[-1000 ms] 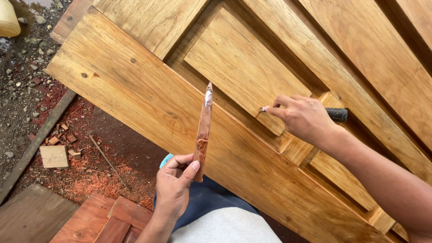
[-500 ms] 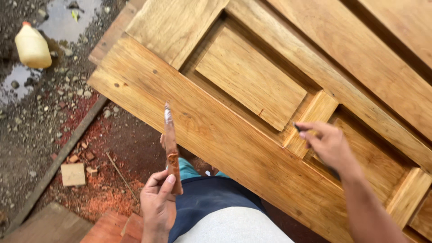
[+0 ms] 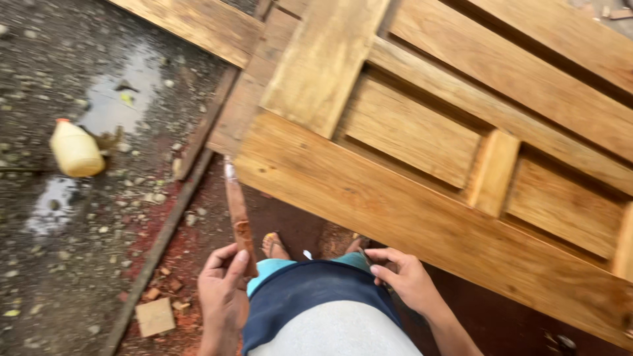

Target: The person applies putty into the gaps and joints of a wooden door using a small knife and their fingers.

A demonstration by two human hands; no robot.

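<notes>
My left hand (image 3: pixel 222 293) grips a thin wooden stick (image 3: pixel 237 207) smeared with reddish paste, its tip pointing up and away. My right hand (image 3: pixel 403 277) hangs near my hip below the edge of a panelled wooden door (image 3: pixel 422 217); its fingers are curled and I cannot tell whether it holds anything. The door lies flat in front of me, with recessed panels (image 3: pixel 412 128) and a wide bottom rail.
A yellowish plastic jug (image 3: pixel 76 150) lies on wet gravel at the left beside a puddle (image 3: pixel 125 92). A small wooden block (image 3: pixel 155 317) and red sawdust are by my foot (image 3: pixel 273 244). A long timber strip (image 3: pixel 171 217) runs along the ground.
The view has swung left and down. My right hand has come off the door panel and dropped beside my hip. The left hand still holds the stick.
</notes>
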